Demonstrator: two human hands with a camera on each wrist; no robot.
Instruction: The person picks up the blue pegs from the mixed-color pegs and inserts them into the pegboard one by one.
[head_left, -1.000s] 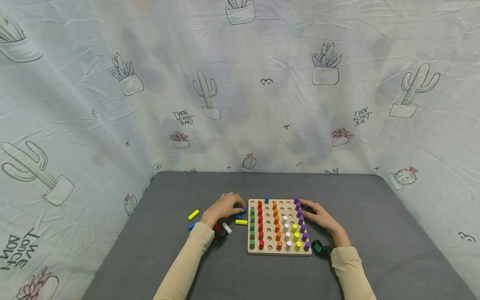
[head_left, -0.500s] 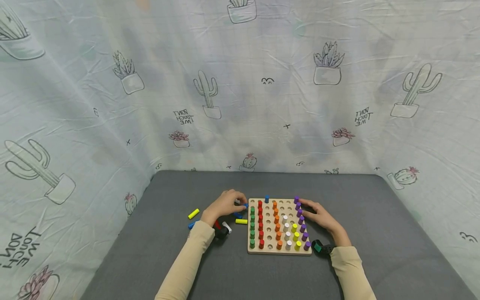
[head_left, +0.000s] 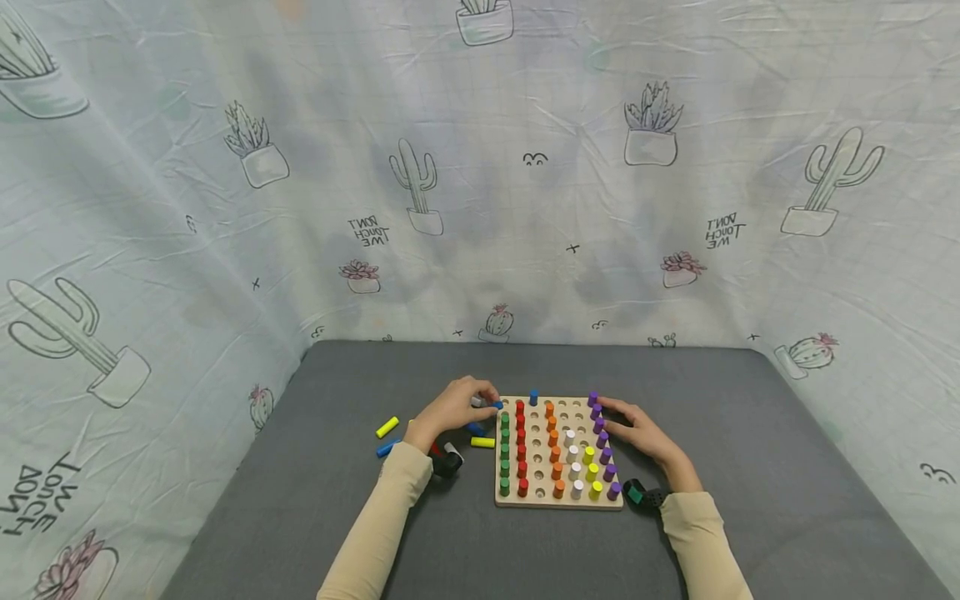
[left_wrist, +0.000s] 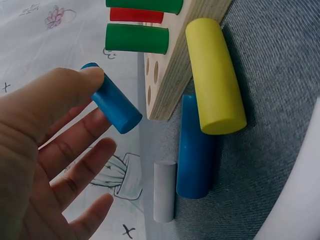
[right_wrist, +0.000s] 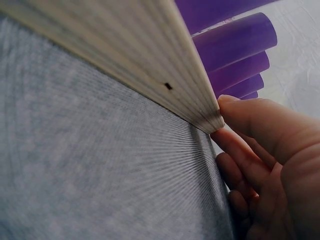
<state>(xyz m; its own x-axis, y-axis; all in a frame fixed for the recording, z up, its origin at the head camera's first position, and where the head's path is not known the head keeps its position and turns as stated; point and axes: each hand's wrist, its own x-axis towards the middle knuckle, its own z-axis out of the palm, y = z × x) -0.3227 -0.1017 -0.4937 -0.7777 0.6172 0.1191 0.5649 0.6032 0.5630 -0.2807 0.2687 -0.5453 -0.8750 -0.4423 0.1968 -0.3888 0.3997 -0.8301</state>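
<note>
My left hand [head_left: 452,406] pinches a blue peg [left_wrist: 116,106] between thumb and index finger, its other fingers spread. The peg is tilted, just off the far left corner of a wooden pegboard [head_left: 558,506]. My right hand [head_left: 639,432] holds the board's right edge near the far corner, thumb at the upper edge and index finger lower down, as the right wrist view shows. Columns of green [head_left: 505,454], red [head_left: 521,454], orange [head_left: 556,456], white [head_left: 573,456], yellow [head_left: 592,473] and purple pegs [head_left: 605,457] stand in the board. One blue peg [head_left: 534,398] stands in the far row.
Left of the board lie a yellow peg [head_left: 483,443], a blue peg [left_wrist: 196,160] and a white peg [left_wrist: 164,191]. Farther left are another yellow peg [head_left: 387,427] and blue peg [head_left: 388,448]. A second white peg [head_left: 453,453] lies by the left wrist.
My left hand has lifted the blue peg from beside the other blue one and carried it right to the board's far left corner. The right hand has stayed at the board's edge.
</note>
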